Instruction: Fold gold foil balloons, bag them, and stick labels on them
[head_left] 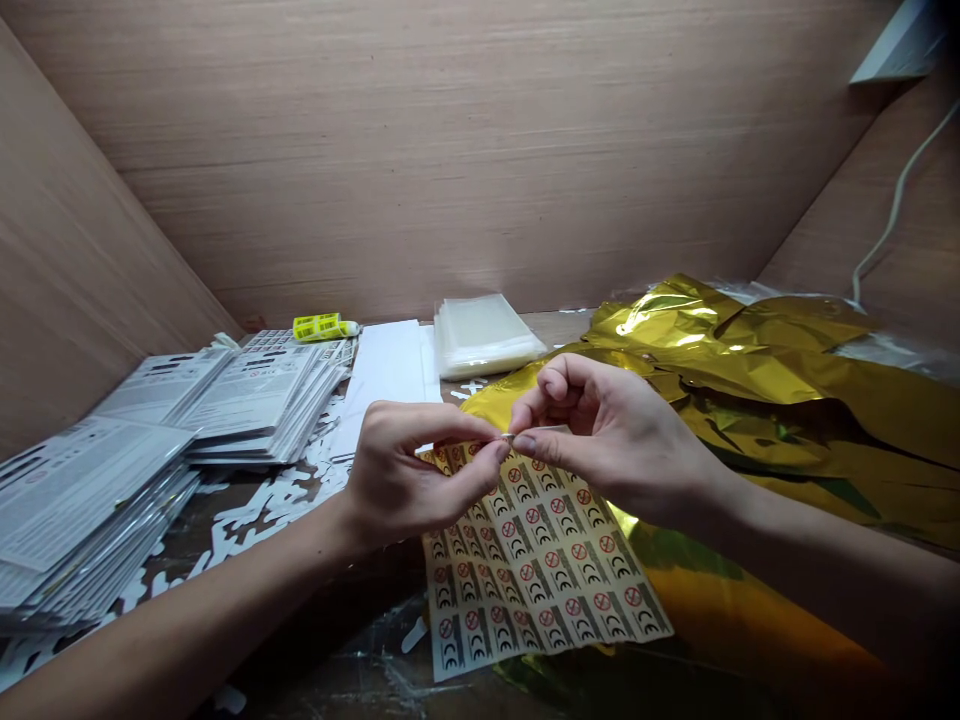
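A sheet of stickers (540, 560), with CE marks and red crossed-out circles in rows, lies creased over gold foil (757, 370). Above its far edge my two hands meet at the fingertips. My left hand (420, 465) pinches with thumb and forefinger. My right hand (600, 430) also pinches there, its other fingers curled. Between the fingertips sits a tiny pale thing, too small to name; whether it is a sticker or belongs to the sheet, I cannot tell.
Stacks of printed packets (82, 490) fill the left side, with white paper scraps (247, 520) strewn beside them. Behind my hands are a yellow label roll (322, 327), white paper (386, 375) and clear plastic bags (487, 335). Wooden panels (480, 150) enclose the table; a cable (896, 200) hangs right.
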